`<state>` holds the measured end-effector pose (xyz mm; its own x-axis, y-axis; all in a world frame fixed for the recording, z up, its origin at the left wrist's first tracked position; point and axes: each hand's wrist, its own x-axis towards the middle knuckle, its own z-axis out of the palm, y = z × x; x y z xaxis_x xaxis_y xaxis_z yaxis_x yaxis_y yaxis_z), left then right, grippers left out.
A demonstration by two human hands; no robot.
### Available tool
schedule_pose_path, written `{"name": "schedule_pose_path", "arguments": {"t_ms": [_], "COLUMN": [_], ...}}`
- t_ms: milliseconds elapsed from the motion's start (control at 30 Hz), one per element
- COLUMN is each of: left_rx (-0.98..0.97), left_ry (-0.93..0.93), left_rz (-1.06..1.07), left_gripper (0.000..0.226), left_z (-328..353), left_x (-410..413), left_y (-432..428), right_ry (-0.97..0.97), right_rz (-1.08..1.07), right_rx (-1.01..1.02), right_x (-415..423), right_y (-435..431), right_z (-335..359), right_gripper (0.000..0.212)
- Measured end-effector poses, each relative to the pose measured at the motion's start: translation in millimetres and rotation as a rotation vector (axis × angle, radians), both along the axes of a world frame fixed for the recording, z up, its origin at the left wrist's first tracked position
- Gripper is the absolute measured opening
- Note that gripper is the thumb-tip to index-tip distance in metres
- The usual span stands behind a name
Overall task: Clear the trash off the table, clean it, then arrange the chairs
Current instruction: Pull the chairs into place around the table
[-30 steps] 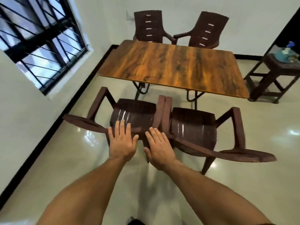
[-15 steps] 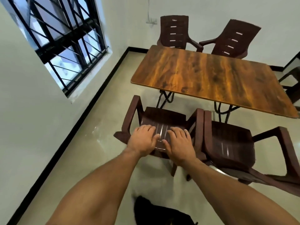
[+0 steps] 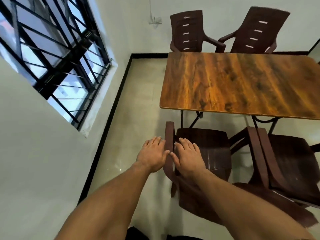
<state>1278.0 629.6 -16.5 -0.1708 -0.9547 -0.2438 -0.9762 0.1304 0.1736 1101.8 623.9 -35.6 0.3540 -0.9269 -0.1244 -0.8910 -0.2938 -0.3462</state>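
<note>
The wooden table [image 3: 242,84] has a bare top. A dark brown plastic chair [image 3: 209,149] stands at its near side on the left, armrest to armrest with a second chair [image 3: 294,161]. My left hand [image 3: 152,154] is just outside the left chair's left armrest, fingers straight, over the floor. Inside that armrest, my right hand [image 3: 187,157] lies flat above the seat. Both thumbs meet at the armrest; whether they press on it I cannot tell. Two more chairs [image 3: 187,32] [image 3: 259,30] stand at the table's far side.
A white wall with a black-barred window [image 3: 52,54] runs along the left, close to the near-left chair. A black skirting [image 3: 110,108] edges the glossy floor. A wall socket [image 3: 156,20] sits on the far wall.
My view has swung left. Both hands moved left, from where the two near chairs meet, across the left chair, to its left armrest. The chairs now lie lower right in view.
</note>
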Motion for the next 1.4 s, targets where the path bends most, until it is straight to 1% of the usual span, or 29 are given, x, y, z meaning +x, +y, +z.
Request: {"name": "schedule_pose_path", "arguments": {"t_ms": [100, 233, 300, 367, 467, 533, 633, 700, 833, 933, 1033, 1233, 1300, 1400], "left_rx": [0.009, -0.001, 0.025, 0.040, 0.025, 0.020, 0.022, 0.019, 0.026, 0.035, 0.086, 0.128, 0.163, 0.206], "left_ry": [0.001, 0.043, 0.063, 0.075, 0.088, 0.101, 0.093, 0.074, 0.055, 0.015, -0.038, -0.061, -0.099, -0.151], "left_rz": [-0.036, -0.118, -0.169, -0.236, -0.297, -0.345, -0.400, -0.427, -0.492, -0.553, -0.613, -0.683, -0.754, -0.909], "left_gripper": [0.060, 0.060, 0.061, 0.063, 0.065, 0.065, 0.066, 0.067, 0.068, 0.068, 0.068, 0.068, 0.068, 0.072], "left_z": [-7.1, -16.9, -15.3, -12.2, -7.8, -6.7, -11.7, -15.0, -31.0, -39.8, -39.3, -35.2, -38.4, -56.5], "left_x": [45.1, 120.4, 146.4, 176.4, 204.1, 216.3, 232.8, 240.9, 252.4, 254.8, 256.6, 252.6, 241.6, 220.2], "left_y": [-40.6, -118.0, -144.1, -178.2, -233.1, -262.6, -313.9, -346.1, -425.8, -502.9, -588.4, -711.5, -748.5, -812.3], "right_ry": [0.032, 0.091, 0.123, 0.112, 0.106, 0.125, 0.115, 0.101, 0.105, 0.087, 0.044, -0.009, -0.061, -0.034], "right_rz": [-0.052, -0.230, -0.297, -0.396, -0.484, -0.538, -0.597, -0.615, -0.659, -0.693, -0.733, -0.918, -1.035, -1.196], "right_rx": [0.015, 0.042, 0.061, 0.055, 0.042, 0.040, 0.007, 0.005, 0.051, 0.055, 0.105, 0.265, 0.370, 0.480], "right_x": [36.3, 108.6, 136.3, 171.1, 207.3, 223.9, 245.6, 255.6, 271.6, 275.9, 282.1, 280.2, 272.6, 280.7], "right_y": [-31.4, -86.5, -104.7, -126.7, -163.9, -187.6, -228.9, -257.1, -330.8, -409.2, -498.8, -604.7, -633.7, -679.5], "right_z": [-8.6, -20.4, -18.9, -12.9, -3.3, -2.5, -4.3, -7.1, -24.3, -39.3, -47.6, -55.0, -62.9, -79.2], "right_gripper": [0.057, 0.057, 0.057, 0.059, 0.062, 0.066, 0.082, 0.084, 0.068, 0.066, 0.065, 0.065, 0.067, 0.072]}}
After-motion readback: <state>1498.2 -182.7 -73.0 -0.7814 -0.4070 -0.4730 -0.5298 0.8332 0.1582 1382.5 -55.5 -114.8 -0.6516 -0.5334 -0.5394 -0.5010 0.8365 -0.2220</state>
